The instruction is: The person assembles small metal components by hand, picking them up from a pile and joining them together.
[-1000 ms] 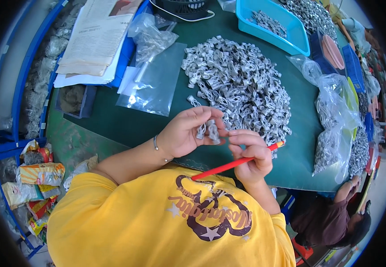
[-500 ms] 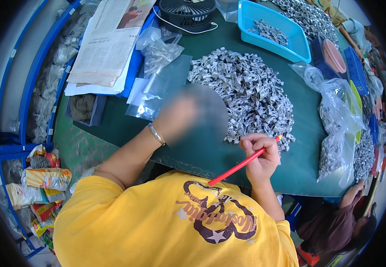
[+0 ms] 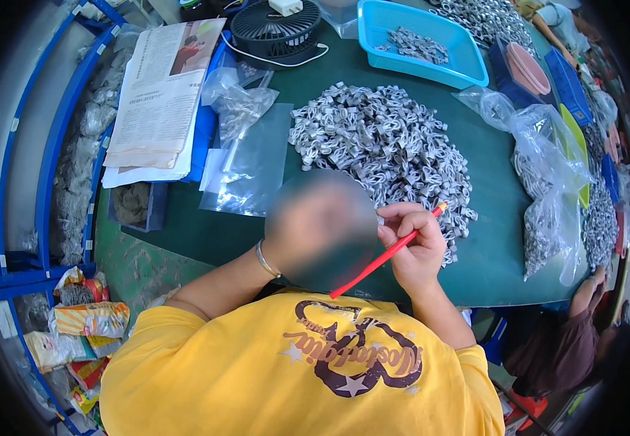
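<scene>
A green surface [image 3: 504, 269] carries a heap of grey metal pieces [image 3: 380, 145]; blue shelving [image 3: 31, 282] lines the room's left. On the heap's near side, the right hand [image 3: 413, 251] grips a red pen [image 3: 373, 266] slanting lengthwise from near left to its yellowish far-right tip. The left hand [image 3: 297, 232] is blurred; its state cannot be told.

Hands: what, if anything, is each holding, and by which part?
The right hand holds a red stick near its yellow-tipped end; the left hand is too blurred to tell.
</scene>
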`<state>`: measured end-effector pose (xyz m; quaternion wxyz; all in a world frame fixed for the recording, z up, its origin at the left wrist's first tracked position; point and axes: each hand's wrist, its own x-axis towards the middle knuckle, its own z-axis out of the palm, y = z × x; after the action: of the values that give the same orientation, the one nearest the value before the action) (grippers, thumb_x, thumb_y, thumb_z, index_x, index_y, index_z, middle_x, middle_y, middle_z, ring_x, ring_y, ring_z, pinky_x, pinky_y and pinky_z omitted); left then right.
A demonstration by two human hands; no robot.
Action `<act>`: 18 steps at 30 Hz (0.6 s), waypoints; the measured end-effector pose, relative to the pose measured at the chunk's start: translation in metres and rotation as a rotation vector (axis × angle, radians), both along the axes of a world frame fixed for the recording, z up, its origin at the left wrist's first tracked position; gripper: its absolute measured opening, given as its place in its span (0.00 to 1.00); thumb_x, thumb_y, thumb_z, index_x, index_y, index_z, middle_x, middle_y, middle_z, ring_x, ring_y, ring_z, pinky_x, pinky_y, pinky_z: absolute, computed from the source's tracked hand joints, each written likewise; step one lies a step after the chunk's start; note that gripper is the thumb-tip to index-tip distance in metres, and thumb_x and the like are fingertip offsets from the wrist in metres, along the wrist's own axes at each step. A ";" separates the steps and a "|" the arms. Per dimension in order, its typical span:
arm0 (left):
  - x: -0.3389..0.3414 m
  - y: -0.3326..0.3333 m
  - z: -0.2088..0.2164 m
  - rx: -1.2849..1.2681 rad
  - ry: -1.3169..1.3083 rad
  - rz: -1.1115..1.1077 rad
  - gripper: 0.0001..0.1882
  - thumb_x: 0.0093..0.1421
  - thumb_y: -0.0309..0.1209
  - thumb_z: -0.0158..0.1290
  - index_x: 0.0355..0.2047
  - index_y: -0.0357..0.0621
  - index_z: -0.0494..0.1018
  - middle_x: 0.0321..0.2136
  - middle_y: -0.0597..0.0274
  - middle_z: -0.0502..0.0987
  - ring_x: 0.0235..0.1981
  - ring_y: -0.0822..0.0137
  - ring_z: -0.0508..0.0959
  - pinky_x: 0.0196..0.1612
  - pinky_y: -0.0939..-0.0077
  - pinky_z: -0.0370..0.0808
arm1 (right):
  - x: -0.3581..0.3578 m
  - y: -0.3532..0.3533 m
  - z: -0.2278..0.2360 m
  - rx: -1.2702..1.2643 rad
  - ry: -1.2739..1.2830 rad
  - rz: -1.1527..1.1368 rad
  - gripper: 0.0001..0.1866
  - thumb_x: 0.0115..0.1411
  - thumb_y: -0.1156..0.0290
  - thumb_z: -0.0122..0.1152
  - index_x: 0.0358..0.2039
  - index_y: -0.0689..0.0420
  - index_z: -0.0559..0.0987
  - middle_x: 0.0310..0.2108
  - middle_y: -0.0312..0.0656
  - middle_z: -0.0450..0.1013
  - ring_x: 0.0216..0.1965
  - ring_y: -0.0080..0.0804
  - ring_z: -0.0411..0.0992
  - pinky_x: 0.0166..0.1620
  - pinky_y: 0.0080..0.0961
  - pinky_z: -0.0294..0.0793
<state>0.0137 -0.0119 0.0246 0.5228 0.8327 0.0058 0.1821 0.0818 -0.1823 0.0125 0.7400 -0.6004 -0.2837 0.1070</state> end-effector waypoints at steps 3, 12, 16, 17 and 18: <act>-0.001 0.000 -0.006 -0.058 -0.005 -0.023 0.14 0.44 0.21 0.61 0.33 0.37 0.72 0.25 0.65 0.73 0.23 0.80 0.70 0.26 0.88 0.67 | 0.001 0.000 0.001 0.010 -0.051 -0.015 0.14 0.46 0.88 0.59 0.23 0.59 0.63 0.36 0.47 0.69 0.30 0.22 0.69 0.34 0.16 0.71; -0.002 0.002 -0.006 -0.070 -0.031 -0.069 0.12 0.45 0.20 0.60 0.31 0.37 0.73 0.25 0.65 0.73 0.24 0.78 0.71 0.27 0.87 0.67 | 0.001 0.001 0.002 0.094 0.499 0.107 0.09 0.55 0.83 0.52 0.28 0.59 0.62 0.33 0.49 0.70 0.28 0.24 0.72 0.25 0.13 0.72; -0.001 -0.002 -0.002 -0.107 -0.044 -0.101 0.12 0.45 0.20 0.60 0.31 0.37 0.72 0.25 0.64 0.73 0.24 0.78 0.71 0.27 0.87 0.67 | 0.004 0.000 -0.007 0.195 0.426 0.136 0.11 0.52 0.85 0.53 0.28 0.58 0.62 0.34 0.49 0.70 0.30 0.26 0.72 0.31 0.17 0.74; -0.001 -0.004 -0.001 -0.147 -0.035 -0.094 0.12 0.45 0.20 0.60 0.32 0.37 0.72 0.25 0.64 0.73 0.25 0.78 0.71 0.28 0.87 0.67 | 0.004 0.000 -0.008 0.194 0.428 0.136 0.11 0.52 0.85 0.53 0.28 0.58 0.62 0.34 0.49 0.70 0.30 0.26 0.72 0.31 0.17 0.74; -0.001 -0.005 -0.001 -0.148 -0.034 -0.093 0.12 0.45 0.20 0.60 0.32 0.37 0.72 0.25 0.64 0.73 0.25 0.78 0.71 0.28 0.87 0.67 | 0.004 0.000 -0.009 0.204 0.381 0.114 0.12 0.51 0.87 0.54 0.27 0.58 0.62 0.34 0.49 0.70 0.31 0.28 0.72 0.32 0.17 0.75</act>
<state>0.0129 -0.0169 0.0236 0.5909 0.7880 -0.0284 0.1707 0.0857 -0.1827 0.0030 0.8299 -0.4743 -0.1816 0.2306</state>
